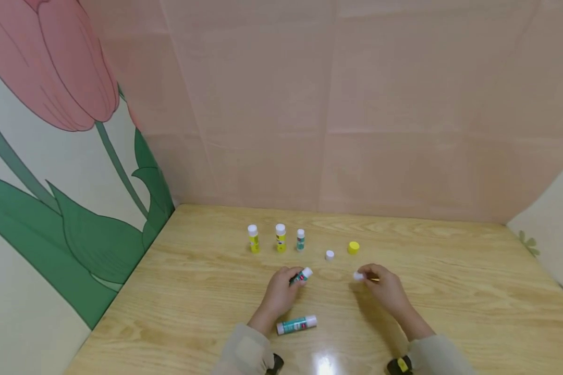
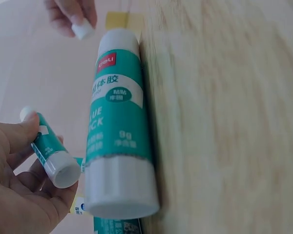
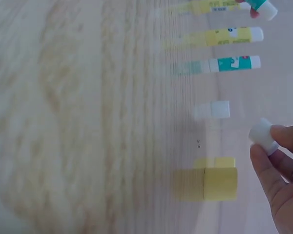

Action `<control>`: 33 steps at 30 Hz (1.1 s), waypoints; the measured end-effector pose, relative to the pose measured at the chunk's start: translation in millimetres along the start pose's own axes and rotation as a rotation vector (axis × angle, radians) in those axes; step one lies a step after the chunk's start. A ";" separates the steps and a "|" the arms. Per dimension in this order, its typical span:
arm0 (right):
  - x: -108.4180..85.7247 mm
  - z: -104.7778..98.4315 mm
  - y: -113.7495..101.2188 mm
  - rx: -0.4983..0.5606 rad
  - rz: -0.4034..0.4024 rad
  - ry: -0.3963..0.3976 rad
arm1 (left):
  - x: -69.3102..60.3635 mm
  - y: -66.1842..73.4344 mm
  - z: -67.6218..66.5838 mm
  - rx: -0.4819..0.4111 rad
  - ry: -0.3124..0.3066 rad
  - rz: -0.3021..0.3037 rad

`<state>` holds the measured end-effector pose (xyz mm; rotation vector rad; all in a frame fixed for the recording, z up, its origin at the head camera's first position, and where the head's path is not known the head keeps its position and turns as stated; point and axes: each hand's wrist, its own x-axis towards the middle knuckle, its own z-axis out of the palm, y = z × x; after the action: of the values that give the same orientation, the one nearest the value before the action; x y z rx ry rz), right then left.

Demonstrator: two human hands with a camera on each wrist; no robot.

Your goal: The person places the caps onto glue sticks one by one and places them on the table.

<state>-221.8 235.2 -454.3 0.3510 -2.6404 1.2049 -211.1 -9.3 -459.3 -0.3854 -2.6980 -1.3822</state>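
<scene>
On table [image 1: 192,291], large glue stick [image 2: 118,131] reads "deli", "9g"; left hand [image 1: 280,290] grips smaller stick [image 2: 50,145], right hand [image 1: 387,289] pinches white cap [image 3: 261,135].

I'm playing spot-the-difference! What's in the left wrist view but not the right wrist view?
Only the left shows the big green glue stick lying on the table. Only the right shows a loose white cap on the table. Both show the yellow cap, the small glue stick in the left grip and the held cap in the right grip.
</scene>
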 end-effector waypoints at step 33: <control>-7.4 7.9 -22.8 0.165 0.164 -0.127 | -9.9 2.8 2.8 -0.128 -0.043 -0.008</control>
<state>-208.6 215.7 -445.3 0.2491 -2.7285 1.5046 -200.7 -7.2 -460.7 -0.4186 -2.6547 -1.5723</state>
